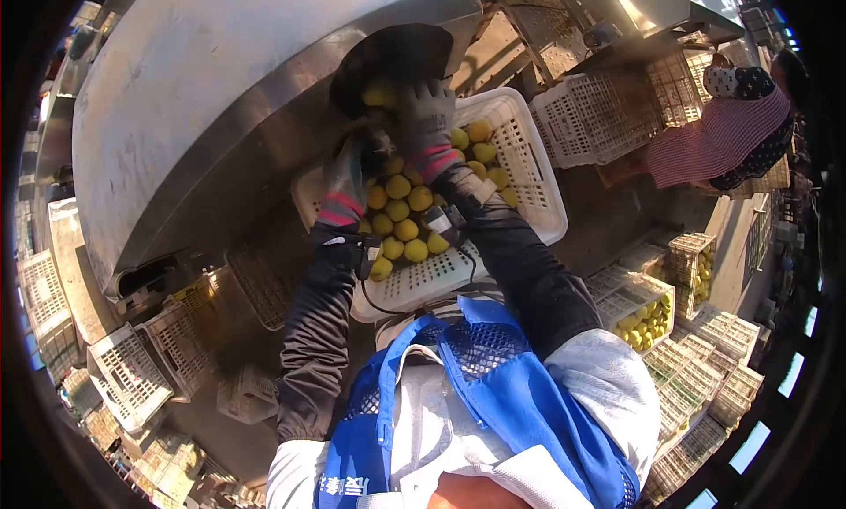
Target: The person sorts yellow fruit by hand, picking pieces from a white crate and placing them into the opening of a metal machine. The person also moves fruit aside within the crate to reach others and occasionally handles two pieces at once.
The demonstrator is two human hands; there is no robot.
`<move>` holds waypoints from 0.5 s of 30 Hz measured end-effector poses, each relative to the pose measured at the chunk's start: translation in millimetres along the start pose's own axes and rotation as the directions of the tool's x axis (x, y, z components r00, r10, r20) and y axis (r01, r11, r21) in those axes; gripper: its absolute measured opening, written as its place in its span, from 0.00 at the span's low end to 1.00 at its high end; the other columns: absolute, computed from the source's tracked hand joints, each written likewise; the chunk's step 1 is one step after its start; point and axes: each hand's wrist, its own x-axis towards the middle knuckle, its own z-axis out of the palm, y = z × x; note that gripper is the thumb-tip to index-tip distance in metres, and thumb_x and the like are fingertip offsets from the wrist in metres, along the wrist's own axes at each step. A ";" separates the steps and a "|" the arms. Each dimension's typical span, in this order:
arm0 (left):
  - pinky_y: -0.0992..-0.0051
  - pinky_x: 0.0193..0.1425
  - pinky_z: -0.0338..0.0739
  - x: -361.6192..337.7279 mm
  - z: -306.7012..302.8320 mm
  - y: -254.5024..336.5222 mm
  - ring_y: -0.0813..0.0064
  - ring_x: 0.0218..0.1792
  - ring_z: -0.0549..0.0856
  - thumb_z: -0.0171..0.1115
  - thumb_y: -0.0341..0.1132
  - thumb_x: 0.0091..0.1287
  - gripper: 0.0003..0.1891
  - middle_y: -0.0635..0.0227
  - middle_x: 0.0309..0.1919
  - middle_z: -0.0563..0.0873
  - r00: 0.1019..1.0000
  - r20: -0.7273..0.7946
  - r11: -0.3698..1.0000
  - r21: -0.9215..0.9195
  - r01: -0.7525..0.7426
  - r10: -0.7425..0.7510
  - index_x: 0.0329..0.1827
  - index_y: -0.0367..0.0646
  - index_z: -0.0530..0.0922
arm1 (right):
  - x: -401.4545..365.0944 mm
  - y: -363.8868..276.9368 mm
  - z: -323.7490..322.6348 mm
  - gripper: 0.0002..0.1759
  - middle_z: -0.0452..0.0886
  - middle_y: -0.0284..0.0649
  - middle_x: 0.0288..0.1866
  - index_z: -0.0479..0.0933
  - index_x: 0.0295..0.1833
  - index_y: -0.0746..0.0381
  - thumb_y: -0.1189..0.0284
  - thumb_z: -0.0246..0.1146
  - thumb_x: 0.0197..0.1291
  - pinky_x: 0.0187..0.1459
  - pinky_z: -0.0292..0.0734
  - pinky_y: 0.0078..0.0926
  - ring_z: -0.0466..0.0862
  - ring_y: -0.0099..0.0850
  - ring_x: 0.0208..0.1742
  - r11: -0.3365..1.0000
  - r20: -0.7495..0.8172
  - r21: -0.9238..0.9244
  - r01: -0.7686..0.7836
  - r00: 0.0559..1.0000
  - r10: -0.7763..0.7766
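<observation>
A white plastic crate (538, 187) holds many yellow-green round fruits (398, 208) beneath my forearms. My right hand (426, 117), in a grey glove with a pink-striped cuff, is at the dark opening (392, 59) of the metal chute, beside a shaded yellow fruit (380, 94). Its fingertips show apart; the rest of the hand is in shadow. Lower and to the left, my left hand (345, 176), gloved the same way, is over the crate's upper left side. Its fingers are mostly lost in the shadow.
A large curved metal surface (203, 95) fills the upper left. Stacked empty crates (590, 117) stand at the upper right, near a person in a checked garment (723, 139). A crate of fruit (643, 319) is at the right, and more crates (128, 377) are at the lower left.
</observation>
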 end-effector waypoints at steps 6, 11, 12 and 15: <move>0.64 0.57 0.81 -36.2 -9.3 -70.7 0.57 0.52 0.87 0.70 0.40 0.62 0.29 0.49 0.53 0.87 0.851 -0.016 0.831 0.206 0.516 -0.525 0.66 0.42 0.77 | 4.6 29.8 -5.1 0.27 0.84 0.45 0.46 0.80 0.59 0.58 0.61 0.73 0.53 0.48 0.77 0.45 0.84 0.46 0.46 0.975 -0.067 0.205 0.089 0.995 -0.076; 0.62 0.68 0.75 -45.3 17.6 -158.3 0.52 0.63 0.80 0.72 0.47 0.59 0.34 0.49 0.63 0.81 0.914 0.134 0.760 0.608 0.230 -0.384 0.69 0.45 0.75 | -83.6 108.7 -17.1 0.24 0.84 0.46 0.48 0.80 0.59 0.59 0.64 0.71 0.56 0.51 0.80 0.45 0.84 0.47 0.51 0.902 0.456 0.149 -0.404 0.838 0.300; 0.61 0.71 0.72 -44.0 24.3 -180.2 0.51 0.67 0.77 0.71 0.48 0.58 0.37 0.50 0.66 0.79 0.931 0.177 0.733 0.669 0.125 -0.320 0.72 0.48 0.72 | -103.5 129.9 -7.3 0.24 0.84 0.46 0.48 0.80 0.59 0.59 0.64 0.71 0.56 0.51 0.80 0.45 0.84 0.47 0.51 0.903 0.457 0.145 -0.405 0.837 0.302; 0.58 0.73 0.70 -34.0 45.9 -182.9 0.52 0.72 0.72 0.69 0.53 0.59 0.42 0.52 0.69 0.75 0.918 0.230 0.536 0.844 -0.023 -0.323 0.78 0.54 0.65 | -136.4 169.8 13.6 0.30 0.83 0.47 0.53 0.77 0.62 0.59 0.61 0.72 0.54 0.57 0.77 0.47 0.81 0.49 0.56 0.924 0.575 -0.171 -0.341 0.727 0.375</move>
